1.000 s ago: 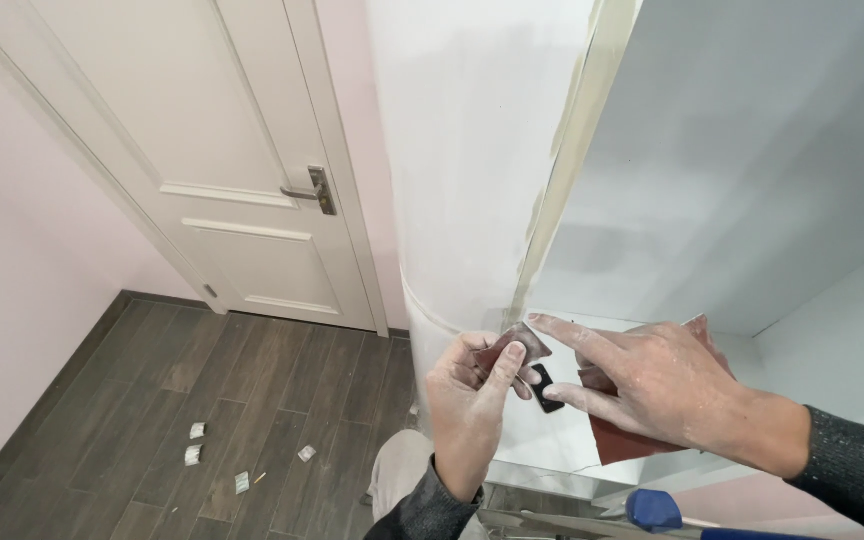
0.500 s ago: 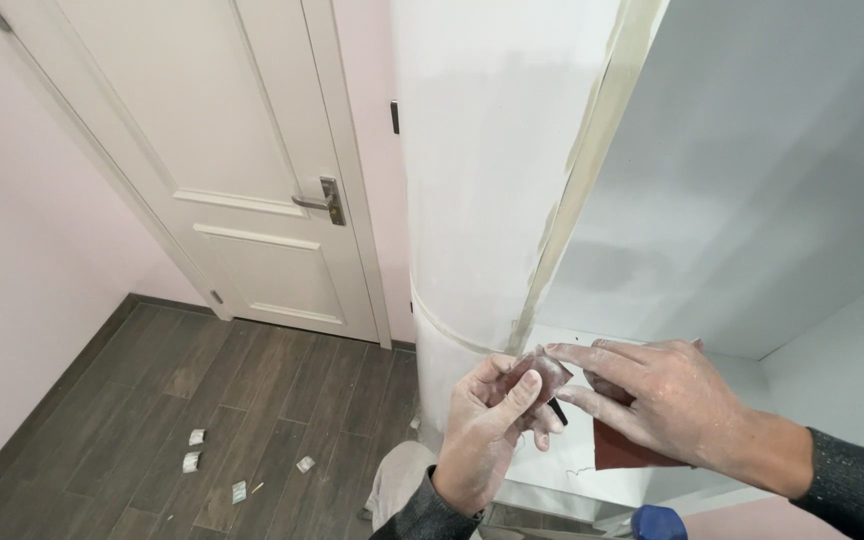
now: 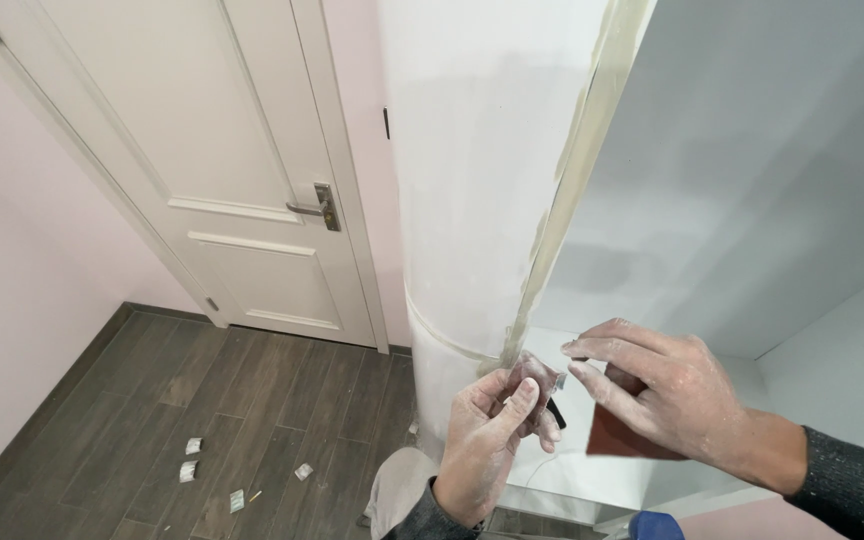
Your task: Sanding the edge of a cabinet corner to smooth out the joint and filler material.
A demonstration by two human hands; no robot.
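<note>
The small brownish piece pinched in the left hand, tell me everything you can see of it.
The small piece is reddish-brown with a pale dusty surface, thin and folded or crumpled; it looks like sandpaper, though that is not certain. It sits upright in front of the white rounded column. The left hand pinches it between thumb and fingers, and the right hand touches its right edge with its fingertips.

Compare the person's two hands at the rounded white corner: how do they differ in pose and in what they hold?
The left hand points upward from below, pinching a small crumpled brownish piece between thumb and fingers; the right hand reaches in from the right, fingers stretched toward that piece. The right hand also holds a flat dark red sheet under its palm; the left hand has no such sheet. Both are dusted with white and wear dark sleeves.
</note>
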